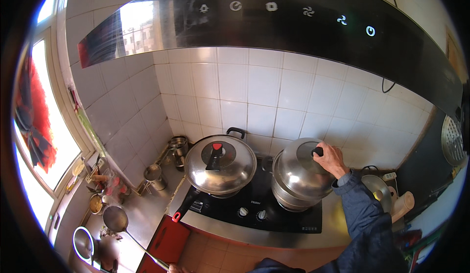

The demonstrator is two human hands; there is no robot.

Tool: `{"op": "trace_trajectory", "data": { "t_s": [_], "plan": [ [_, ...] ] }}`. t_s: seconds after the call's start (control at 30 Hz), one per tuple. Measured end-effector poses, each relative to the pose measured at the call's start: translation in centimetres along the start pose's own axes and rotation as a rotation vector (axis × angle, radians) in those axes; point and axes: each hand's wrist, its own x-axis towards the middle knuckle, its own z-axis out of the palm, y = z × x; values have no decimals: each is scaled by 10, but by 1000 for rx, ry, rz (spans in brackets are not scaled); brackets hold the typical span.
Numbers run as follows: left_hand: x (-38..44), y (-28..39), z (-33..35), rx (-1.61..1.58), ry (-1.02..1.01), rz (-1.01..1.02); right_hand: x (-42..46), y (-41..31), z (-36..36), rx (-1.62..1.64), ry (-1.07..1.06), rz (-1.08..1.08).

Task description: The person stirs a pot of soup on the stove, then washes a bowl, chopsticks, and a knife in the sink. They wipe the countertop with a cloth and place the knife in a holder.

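My right hand (330, 160) grips the black knob of a domed metal lid (299, 166). The lid looks tilted over a steel pot (293, 201) on the right burner of a black gas cooktop (282, 221); whether lid and rim touch is hard to tell. At the bottom edge, my left hand (178, 269), mostly cut off, holds the long handle of a metal ladle (116, 218), its bowl over the counter at left. On the left burner sits a wok with a black handle (189, 203), covered by a steel lid (235, 175) with a black and red handle.
A range hood (257, 23) spans the top of the view. Steel containers (155, 176) stand in the left corner, and a small bowl of food (96, 203) lies near the window. A metal pan (378, 188) and a pale cylindrical object (404, 203) are at the right.
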Motion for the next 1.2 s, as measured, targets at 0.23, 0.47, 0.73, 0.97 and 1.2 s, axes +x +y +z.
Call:
{"op": "trace_trajectory", "data": {
  "t_s": [0.23, 0.47, 0.73, 0.97, 1.2],
  "plan": [
    [3, -2, -16, 15, 68, 5, 4, -7, 9, -28, -23, -57],
    [2, 0, -9, -24, 84, -12, -3, -6, 8, -36, -59, -28],
    [10, -9, -31, -24, 59, 0, -30, -70, -20, -132, 201, -255],
    [8, -24, -77, 19, 150, -61, -160, -217, -9, 745, -257, -553],
    [-25, -8, -147, -86, 332, 9, -343, -332, 67, 1016, -1066, -691]
  ]
}}
